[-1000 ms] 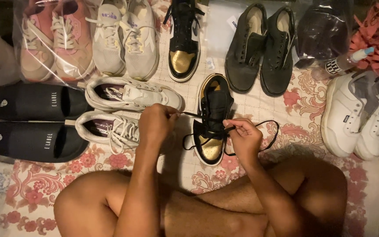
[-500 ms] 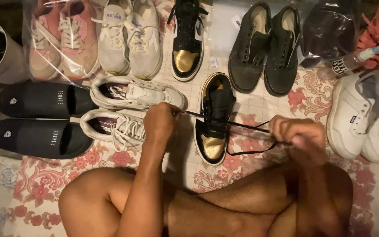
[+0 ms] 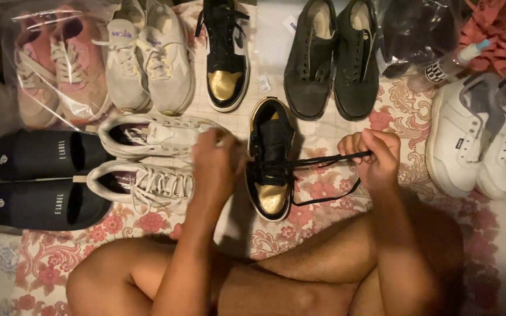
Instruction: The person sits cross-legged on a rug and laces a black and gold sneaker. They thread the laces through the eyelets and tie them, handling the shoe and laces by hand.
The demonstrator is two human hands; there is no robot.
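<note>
A black and gold sneaker (image 3: 270, 193) lies on the floral cloth (image 3: 323, 187) in front of my crossed legs, toe toward me. My right hand (image 3: 370, 158) is closed on its black lace (image 3: 323, 161), which runs taut from the shoe to the right, with a loop hanging below. My left hand (image 3: 218, 161) rests at the shoe's left side, fingers bent against its collar; what it pinches is hidden. The matching black and gold sneaker (image 3: 225, 52) stands farther back.
White sneakers (image 3: 147, 158) lie just left of my left hand, black slides (image 3: 36, 181) beyond them. Pink shoes in a plastic bag (image 3: 54, 70), pale sneakers (image 3: 150, 55), dark green shoes (image 3: 335, 58) and white high-tops (image 3: 478, 134) ring the cloth.
My right hand first pulled the lace far out to the right, then came back a little toward the shoe. The left hand stayed at the shoe's left side.
</note>
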